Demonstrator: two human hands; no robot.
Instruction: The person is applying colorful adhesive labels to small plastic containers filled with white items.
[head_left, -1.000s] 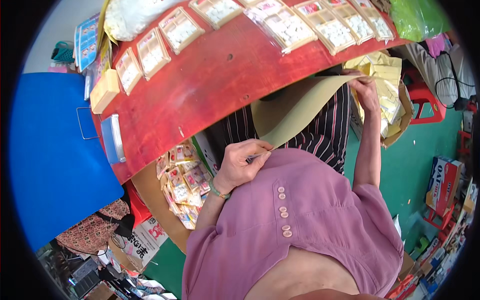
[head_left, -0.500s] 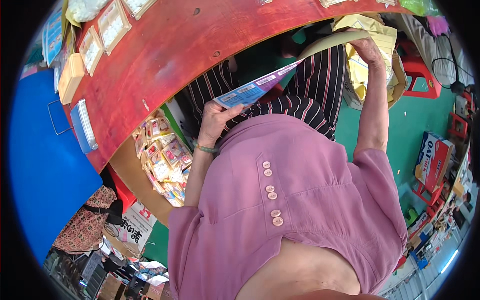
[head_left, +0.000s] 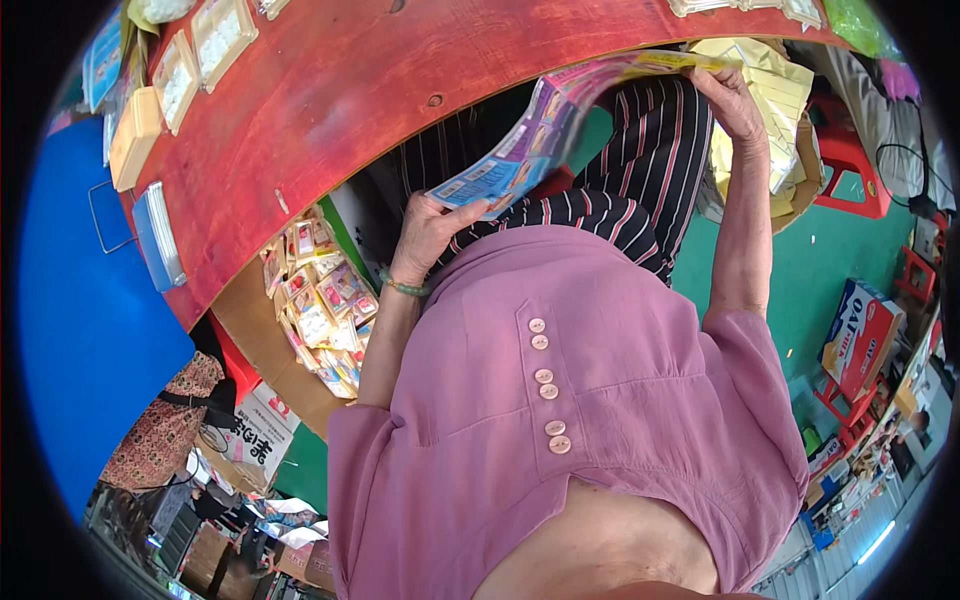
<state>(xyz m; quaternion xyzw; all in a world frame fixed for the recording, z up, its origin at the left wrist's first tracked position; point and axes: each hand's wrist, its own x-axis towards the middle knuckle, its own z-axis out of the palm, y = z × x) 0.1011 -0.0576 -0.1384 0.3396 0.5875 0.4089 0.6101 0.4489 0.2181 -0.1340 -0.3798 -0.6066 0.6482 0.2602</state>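
A long printed sheet [head_left: 545,125], blue, purple, pink and yellow, stretches between my two hands above my lap and bows in the middle. Its blue end is pinched between the thumb and fingers of my left hand [head_left: 432,232], near the red table's edge. My right hand [head_left: 728,100] grips the yellow end, farther off to the right, beside crumpled yellow paper [head_left: 778,120] in a carton. A bead bracelet [head_left: 405,287] circles my left wrist. Below my left forearm stands a cardboard box [head_left: 245,310] full of small packaged items [head_left: 325,300].
The curved red table [head_left: 330,110] spans the far side, with small trays of white pieces [head_left: 222,38] on its left. A blue panel [head_left: 90,330] fills the left. Red stools [head_left: 868,190] and a carton [head_left: 862,335] stand on the green floor at right.
The sheet has turned so more of its coloured printed face shows, and its middle has risen toward the table edge. Both hands keep their hold, the right one shifting slightly.
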